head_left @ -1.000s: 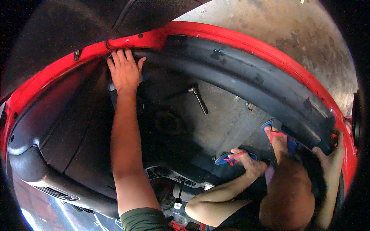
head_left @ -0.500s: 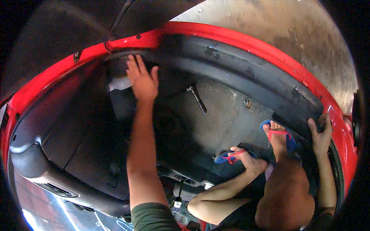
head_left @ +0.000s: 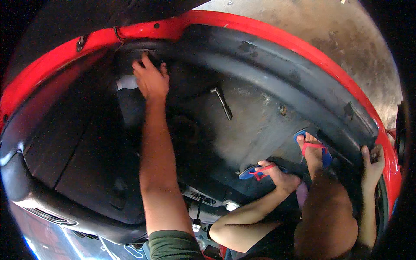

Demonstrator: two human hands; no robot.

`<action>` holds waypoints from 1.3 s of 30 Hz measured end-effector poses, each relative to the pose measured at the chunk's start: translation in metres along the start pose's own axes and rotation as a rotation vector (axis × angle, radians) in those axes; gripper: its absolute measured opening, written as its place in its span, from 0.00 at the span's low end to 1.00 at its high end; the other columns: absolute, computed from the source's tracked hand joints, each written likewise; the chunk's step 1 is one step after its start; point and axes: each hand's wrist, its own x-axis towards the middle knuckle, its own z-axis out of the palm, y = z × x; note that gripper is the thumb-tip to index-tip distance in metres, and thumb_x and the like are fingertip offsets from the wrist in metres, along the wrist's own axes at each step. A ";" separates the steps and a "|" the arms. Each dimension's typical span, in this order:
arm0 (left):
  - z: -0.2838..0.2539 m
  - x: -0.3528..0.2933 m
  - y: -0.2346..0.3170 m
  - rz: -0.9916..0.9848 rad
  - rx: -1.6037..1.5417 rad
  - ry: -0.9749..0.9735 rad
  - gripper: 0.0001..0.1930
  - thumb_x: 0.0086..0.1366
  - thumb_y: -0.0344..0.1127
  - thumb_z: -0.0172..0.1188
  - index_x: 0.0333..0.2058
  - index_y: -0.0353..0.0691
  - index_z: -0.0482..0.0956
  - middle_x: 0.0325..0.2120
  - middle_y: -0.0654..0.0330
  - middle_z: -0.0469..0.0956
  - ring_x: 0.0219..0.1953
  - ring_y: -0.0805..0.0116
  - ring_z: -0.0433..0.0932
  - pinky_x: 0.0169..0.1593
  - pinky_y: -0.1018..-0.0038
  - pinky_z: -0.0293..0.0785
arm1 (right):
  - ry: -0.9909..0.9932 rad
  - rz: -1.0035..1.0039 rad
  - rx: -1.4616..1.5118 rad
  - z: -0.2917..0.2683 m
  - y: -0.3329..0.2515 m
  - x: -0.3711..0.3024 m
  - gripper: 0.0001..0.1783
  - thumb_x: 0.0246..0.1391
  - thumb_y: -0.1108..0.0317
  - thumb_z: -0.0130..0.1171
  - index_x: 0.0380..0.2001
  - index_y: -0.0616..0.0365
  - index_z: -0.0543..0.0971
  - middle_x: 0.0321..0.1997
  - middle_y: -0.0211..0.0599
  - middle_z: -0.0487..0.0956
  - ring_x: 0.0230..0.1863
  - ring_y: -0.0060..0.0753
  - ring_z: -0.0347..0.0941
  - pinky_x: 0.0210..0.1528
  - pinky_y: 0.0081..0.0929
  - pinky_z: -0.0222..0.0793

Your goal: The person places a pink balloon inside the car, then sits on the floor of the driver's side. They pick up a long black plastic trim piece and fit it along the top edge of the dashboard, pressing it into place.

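Curved red metal sill: long black plastic trim may shift if your right hand, grip indiscernible, slips; left hand, far left, half-open.

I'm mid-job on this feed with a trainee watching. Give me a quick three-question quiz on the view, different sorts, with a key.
1. Multiple choice: what lies on the car floor?
A) a paintbrush
B) a ratchet wrench
C) a power drill

2. True or false: the left hand is holding that tool.

3. Short answer: which hand is nearer the blue-soled flip-flops?

Key:
1. B.
2. False; the tool lies apart from that hand.
3. The right hand, which is at the right-hand end of the long black trim panel.
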 end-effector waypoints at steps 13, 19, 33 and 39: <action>0.005 0.015 -0.054 0.159 0.155 -0.415 0.29 0.76 0.50 0.51 0.73 0.66 0.58 0.43 0.46 0.84 0.43 0.40 0.84 0.48 0.47 0.80 | -0.079 0.074 -0.056 -0.034 0.005 0.015 0.21 0.70 0.60 0.62 0.26 0.49 0.62 0.29 0.19 0.53 0.31 0.17 0.48 0.35 0.20 0.45; -0.014 0.025 -0.031 0.175 0.240 -0.418 0.27 0.75 0.46 0.52 0.71 0.62 0.63 0.39 0.46 0.86 0.44 0.43 0.85 0.47 0.48 0.80 | -0.040 -0.019 -0.205 -0.041 0.006 0.004 0.20 0.68 0.60 0.63 0.28 0.51 0.63 0.29 0.20 0.55 0.31 0.18 0.49 0.35 0.21 0.48; -0.021 0.015 -0.041 0.606 0.379 -0.055 0.20 0.67 0.38 0.61 0.57 0.48 0.78 0.60 0.57 0.73 0.65 0.54 0.69 0.67 0.51 0.63 | -0.059 0.011 -0.122 0.020 0.023 0.016 0.20 0.66 0.62 0.66 0.27 0.54 0.65 0.28 0.21 0.58 0.31 0.21 0.54 0.35 0.24 0.51; -0.021 0.027 -0.040 0.542 0.240 -0.066 0.24 0.64 0.36 0.62 0.59 0.47 0.77 0.61 0.57 0.73 0.67 0.55 0.67 0.68 0.53 0.62 | -0.137 0.002 -0.149 0.035 0.017 0.029 0.20 0.65 0.60 0.66 0.27 0.56 0.67 0.28 0.21 0.59 0.32 0.21 0.55 0.35 0.24 0.54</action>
